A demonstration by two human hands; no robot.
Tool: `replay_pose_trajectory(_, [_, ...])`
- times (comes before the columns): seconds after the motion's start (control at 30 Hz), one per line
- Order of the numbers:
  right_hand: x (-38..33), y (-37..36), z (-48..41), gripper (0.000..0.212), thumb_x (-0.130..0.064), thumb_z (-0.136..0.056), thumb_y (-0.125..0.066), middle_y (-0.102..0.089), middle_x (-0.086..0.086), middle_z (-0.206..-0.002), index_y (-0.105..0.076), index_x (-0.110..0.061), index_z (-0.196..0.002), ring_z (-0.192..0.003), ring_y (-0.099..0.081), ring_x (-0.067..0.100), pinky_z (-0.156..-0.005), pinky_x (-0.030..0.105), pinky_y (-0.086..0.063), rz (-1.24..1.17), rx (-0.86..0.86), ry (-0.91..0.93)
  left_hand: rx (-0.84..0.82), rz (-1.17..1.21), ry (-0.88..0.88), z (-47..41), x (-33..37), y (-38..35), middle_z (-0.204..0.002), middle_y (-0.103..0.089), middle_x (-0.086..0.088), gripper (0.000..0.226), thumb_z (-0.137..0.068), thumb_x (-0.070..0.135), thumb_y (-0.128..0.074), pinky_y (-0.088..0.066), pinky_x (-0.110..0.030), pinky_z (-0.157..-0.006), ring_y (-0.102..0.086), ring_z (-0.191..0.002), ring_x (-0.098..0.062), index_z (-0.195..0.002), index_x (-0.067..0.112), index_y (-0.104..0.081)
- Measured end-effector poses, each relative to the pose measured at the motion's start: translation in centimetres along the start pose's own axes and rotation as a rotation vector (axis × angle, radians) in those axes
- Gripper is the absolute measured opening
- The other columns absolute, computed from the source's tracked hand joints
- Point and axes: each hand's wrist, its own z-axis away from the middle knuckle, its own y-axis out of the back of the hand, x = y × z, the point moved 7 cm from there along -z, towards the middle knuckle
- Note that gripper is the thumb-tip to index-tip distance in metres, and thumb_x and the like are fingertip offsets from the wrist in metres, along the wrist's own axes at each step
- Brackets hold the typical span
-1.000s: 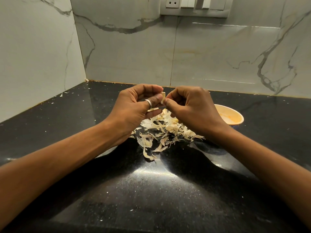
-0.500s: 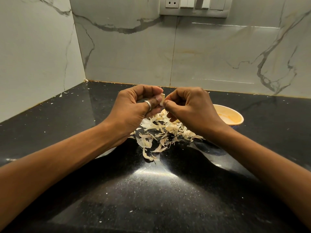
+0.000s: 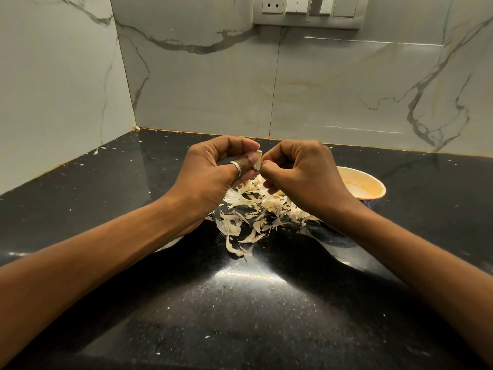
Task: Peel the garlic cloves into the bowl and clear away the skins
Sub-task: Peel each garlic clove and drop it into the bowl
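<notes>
My left hand [image 3: 213,172], with a ring on the thumb, pinches a small pale garlic clove [image 3: 257,161] between thumb and fingers above the black counter. My right hand [image 3: 301,174] meets it from the right, its thumb and fingertips pinching at the clove's skin. Directly under both hands lies a heap of loose garlic skins [image 3: 250,217]. An orange bowl [image 3: 365,186] stands behind my right wrist, partly hidden by it; what it holds is not clear.
The black speckled counter [image 3: 240,303] runs to marble walls at the left and back, forming a corner at the far left. Small skin scraps [image 3: 100,149] dot the counter near the left wall. A socket and switch panel [image 3: 306,10] sits high on the back wall.
Both hands stay together over the skin heap. The loose strip of skin sticking out under my left thumb a second ago is gone, and my fingers have shifted slightly on the clove.
</notes>
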Motion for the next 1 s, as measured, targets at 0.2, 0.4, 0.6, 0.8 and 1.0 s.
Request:
replay_pose_trajectory(0.2, [0.07, -0.09, 0.02, 0.016, -0.022, -0.092, -0.073, -0.072, -0.001, -0.068, -0.073, -0.008, -0.084, -0.058, -0.072, 0.010, -0.062, 0.039, -0.062, -0.018, 0.007, -0.019, 0.001, -0.004, -0.008, 0.01, 0.02, -0.08, -0.100, -0.074, -0.002, 0.017, -0.086, -0.001, -0.070, -0.059, -0.020, -0.072, -0.073, -0.096, -0.013, -0.094, 0.013, -0.073])
replay_pose_trajectory(0.4, [0.12, -0.13, -0.08, 0.012, -0.019, -0.094, -0.072, -0.072, -0.001, -0.070, -0.073, -0.009, -0.086, -0.059, -0.071, 0.009, -0.062, 0.035, -0.062, 0.009, -0.004, -0.011, -0.001, -0.031, -0.024, 0.07, 0.05, -0.06, -0.105, -0.074, -0.004, 0.019, -0.089, -0.002, -0.068, -0.059, -0.022, -0.074, -0.072, -0.101, -0.013, -0.099, 0.012, -0.073])
replay_pose_trajectory(0.6, [0.15, -0.19, -0.09, 0.010, -0.016, -0.094, -0.071, -0.072, -0.001, -0.070, -0.074, -0.011, -0.086, -0.059, -0.071, 0.008, -0.063, 0.033, -0.062, 0.022, -0.014, 0.000, 0.006, -0.072, -0.032, -0.02, -0.06, 0.01, -0.108, -0.073, -0.007, 0.020, -0.090, -0.002, -0.067, -0.059, -0.022, -0.077, -0.072, -0.103, -0.015, -0.102, 0.013, -0.073])
replay_pose_trajectory(0.8, [0.07, -0.19, -0.05, 0.011, -0.017, -0.092, -0.071, -0.072, -0.002, -0.067, -0.073, -0.009, -0.085, -0.058, -0.071, 0.007, -0.061, 0.035, -0.061, 0.017, -0.007, 0.005, 0.013, -0.105, -0.037, 0.02, -0.13, -0.01, -0.101, -0.075, -0.008, 0.018, -0.089, 0.005, -0.071, -0.058, -0.021, -0.076, -0.074, -0.096, -0.016, -0.106, 0.009, -0.074])
replay_pose_trajectory(1.0, [0.10, -0.22, -0.08, 0.012, -0.018, -0.092, -0.072, -0.071, -0.002, -0.066, -0.072, -0.010, -0.083, -0.057, -0.070, 0.009, -0.058, 0.036, -0.060, 0.029, -0.004, 0.011, 0.005, -0.124, -0.039, 0.13, -0.02, -0.08, -0.098, -0.076, -0.007, 0.020, -0.088, 0.006, -0.073, -0.058, -0.020, -0.075, -0.075, -0.092, -0.015, -0.108, 0.008, -0.074])
